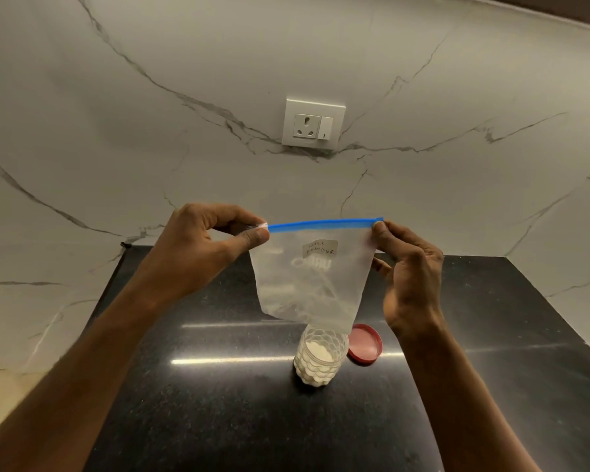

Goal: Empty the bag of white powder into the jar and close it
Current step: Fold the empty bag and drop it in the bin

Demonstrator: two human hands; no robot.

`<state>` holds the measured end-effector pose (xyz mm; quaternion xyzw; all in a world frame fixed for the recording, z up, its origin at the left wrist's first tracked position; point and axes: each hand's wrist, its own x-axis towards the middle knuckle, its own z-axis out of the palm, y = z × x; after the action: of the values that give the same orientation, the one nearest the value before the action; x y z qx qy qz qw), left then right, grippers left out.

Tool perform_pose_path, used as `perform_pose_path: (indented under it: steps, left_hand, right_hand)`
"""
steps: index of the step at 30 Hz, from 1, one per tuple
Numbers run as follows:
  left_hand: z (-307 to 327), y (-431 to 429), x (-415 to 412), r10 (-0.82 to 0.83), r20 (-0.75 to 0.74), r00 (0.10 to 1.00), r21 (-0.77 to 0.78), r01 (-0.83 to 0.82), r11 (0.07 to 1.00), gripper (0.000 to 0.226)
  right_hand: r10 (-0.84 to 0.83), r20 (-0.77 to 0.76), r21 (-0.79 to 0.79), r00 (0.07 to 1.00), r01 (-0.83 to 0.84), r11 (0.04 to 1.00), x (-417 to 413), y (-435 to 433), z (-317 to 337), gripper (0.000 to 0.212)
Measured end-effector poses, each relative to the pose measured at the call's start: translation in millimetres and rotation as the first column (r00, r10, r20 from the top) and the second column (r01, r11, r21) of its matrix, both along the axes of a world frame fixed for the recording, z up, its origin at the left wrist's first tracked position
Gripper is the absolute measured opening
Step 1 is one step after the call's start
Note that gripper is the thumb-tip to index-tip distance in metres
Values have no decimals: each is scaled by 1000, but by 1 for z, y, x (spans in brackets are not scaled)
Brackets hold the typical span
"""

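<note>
Up above the counter, the clear zip bag hangs by its 2 top corners, its blue zip strip stretched level between the hands. A small handwritten label sits on its upper face, and only a thin film of white powder clings inside near the bottom. Its lower edge hovers just over the mouth of the open jar, a clear dimpled plastic one holding white powder and standing upright on the black countertop. Just beside the jar, to its right, the red lid lies flat on the counter. The left hand pinches the strip's left end between thumb and forefinger; the right hand pinches the right end likewise. Behind, a white socket plate is set into the marble-patterned wall.
</note>
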<state>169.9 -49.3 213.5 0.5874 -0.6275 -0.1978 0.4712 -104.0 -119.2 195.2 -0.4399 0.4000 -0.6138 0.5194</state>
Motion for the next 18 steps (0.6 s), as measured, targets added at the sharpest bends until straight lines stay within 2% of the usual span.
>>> perform_pose_path:
  steps: [1, 3, 5, 8, 11, 12, 15, 16, 18]
  left_hand:
    - [-3, -2, 1, -88, -105, 991, 42, 93, 995, 31]
    - [-15, -6, -1, -218, -354, 910, 131, 279, 951, 57]
    - [-34, -9, -6, -210, -485, 849, 189, 336, 923, 52]
    - [-54, -11, -15, -86, -505, 859, 190, 208, 959, 26]
    - [-57, -11, -18, -48, -571, 819, 140, 154, 978, 22]
    - [-56, -11, -18, -49, -592, 804, 135, 159, 978, 21]
    - [-54, -10, -16, -30, -608, 794, 162, 162, 973, 20]
    - [-53, -9, -14, -32, -598, 801, 177, 171, 969, 21]
    - [-51, -7, -10, -38, -578, 815, 219, 200, 955, 25]
  right_hand:
    - [15, 26, 20, 1000, -16, 1000, -1, -1, 1, 12]
    - [54, 81, 62, 995, -59, 996, -1, -3, 5, 10]
    - [97, 96, 95, 991, -107, 990, 0, -6, 5, 10]
    - [238, 16, 114, 971, -238, 965, 1, -8, -3, 24]
    - [465, -151, 166, 872, -442, 882, 0, 2, -17, 46]
    - [507, -199, 189, 839, -474, 860, 0, 5, -22, 48]
    - [482, -292, 206, 826, -438, 875, 2, 11, -30, 31]
    - [458, -284, 211, 843, -410, 887, 2, 12, -30, 26]
    - [433, -210, 225, 876, -388, 894, -1, 13, -29, 29]
